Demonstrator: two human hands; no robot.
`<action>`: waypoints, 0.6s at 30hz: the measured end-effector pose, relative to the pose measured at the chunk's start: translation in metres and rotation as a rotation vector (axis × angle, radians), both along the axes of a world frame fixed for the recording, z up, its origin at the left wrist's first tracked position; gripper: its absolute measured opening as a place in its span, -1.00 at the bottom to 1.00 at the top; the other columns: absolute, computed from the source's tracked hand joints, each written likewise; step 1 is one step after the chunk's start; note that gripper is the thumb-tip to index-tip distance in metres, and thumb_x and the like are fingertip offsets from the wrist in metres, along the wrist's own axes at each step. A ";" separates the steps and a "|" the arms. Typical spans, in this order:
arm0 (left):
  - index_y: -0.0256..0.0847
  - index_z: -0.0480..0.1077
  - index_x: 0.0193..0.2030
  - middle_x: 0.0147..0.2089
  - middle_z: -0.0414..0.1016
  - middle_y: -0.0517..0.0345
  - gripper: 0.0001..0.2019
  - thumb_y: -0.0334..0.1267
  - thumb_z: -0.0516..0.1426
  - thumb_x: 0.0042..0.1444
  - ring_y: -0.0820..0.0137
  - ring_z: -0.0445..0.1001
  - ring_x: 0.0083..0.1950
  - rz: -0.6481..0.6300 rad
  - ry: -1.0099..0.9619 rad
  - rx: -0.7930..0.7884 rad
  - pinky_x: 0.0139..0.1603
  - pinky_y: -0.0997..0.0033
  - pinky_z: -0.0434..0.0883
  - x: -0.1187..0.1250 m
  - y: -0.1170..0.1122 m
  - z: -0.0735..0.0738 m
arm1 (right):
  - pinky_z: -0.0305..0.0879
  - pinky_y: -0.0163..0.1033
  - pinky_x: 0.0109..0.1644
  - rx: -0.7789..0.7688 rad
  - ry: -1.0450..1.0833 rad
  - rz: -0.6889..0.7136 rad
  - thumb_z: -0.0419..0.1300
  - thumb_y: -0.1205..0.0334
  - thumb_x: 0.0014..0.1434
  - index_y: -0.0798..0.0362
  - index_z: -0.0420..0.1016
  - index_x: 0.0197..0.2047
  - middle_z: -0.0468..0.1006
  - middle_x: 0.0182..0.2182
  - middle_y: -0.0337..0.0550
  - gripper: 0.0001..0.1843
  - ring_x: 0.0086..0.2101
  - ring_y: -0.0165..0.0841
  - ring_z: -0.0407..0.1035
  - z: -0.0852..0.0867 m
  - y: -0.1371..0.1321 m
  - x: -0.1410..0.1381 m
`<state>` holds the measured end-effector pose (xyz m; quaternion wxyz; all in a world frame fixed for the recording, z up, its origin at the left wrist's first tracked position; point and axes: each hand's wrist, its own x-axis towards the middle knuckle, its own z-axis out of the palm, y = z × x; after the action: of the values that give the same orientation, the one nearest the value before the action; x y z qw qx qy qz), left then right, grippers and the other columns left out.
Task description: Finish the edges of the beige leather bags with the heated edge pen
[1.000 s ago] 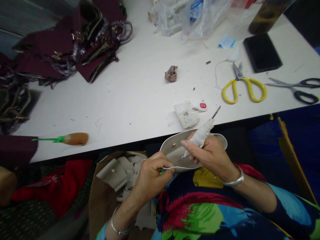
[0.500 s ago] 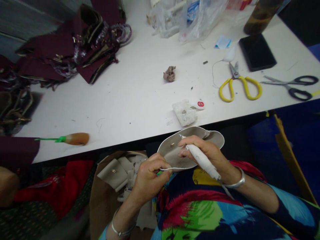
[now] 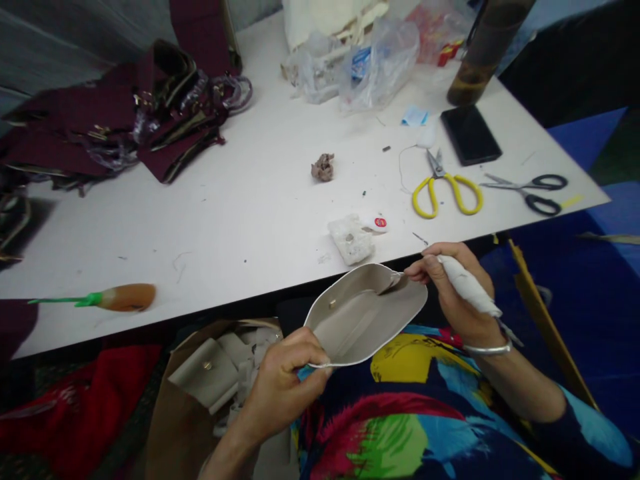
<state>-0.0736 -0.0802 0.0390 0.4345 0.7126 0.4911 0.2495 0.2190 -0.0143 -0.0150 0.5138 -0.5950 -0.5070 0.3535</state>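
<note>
An open beige leather bag [image 3: 360, 313] with pale edges is tilted in front of my body, its inside facing me and a small gold clasp [image 3: 332, 304] on the inner wall. My left hand [image 3: 293, 377] pinches its near left rim between thumb and fingers. At the right end of the bag, my right hand [image 3: 457, 283] has its fingertips against the rim near a fold. A tool with a white-wrapped handle [image 3: 467, 283] lies in the grip of that hand; its working tip is hidden by the fingers.
On the white table [image 3: 240, 213] lie yellow-handled scissors [image 3: 445, 193], black-handled scissors [image 3: 535, 190], a phone [image 3: 471, 135], a white block [image 3: 351, 240] and an orange-brown bottle [image 3: 127, 297]. Maroon bags [image 3: 85, 133] are piled at left. Below stands a carton [image 3: 163, 413] of beige pieces [image 3: 210, 373].
My right hand has moved right, from over the bag's middle to its right end, carrying the white-wrapped tool. The bag's opening is more exposed. The camera view has shifted.
</note>
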 end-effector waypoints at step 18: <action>-0.18 0.47 -0.22 -0.34 0.47 0.12 -0.80 -0.52 0.07 0.28 0.36 0.45 -0.32 -0.356 0.225 0.278 -0.28 0.36 0.28 -0.012 -0.027 0.010 | 0.43 -0.23 -0.19 0.243 -0.309 0.265 0.30 0.39 0.33 -0.07 0.47 -0.03 0.59 -0.23 -0.20 -0.79 -0.30 -0.34 0.51 -0.042 -0.027 0.017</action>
<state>-0.0852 -0.1072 0.0494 0.3120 0.8641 0.3641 0.1532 0.2362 -0.0411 -0.0572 0.4470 -0.5041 -0.6921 0.2592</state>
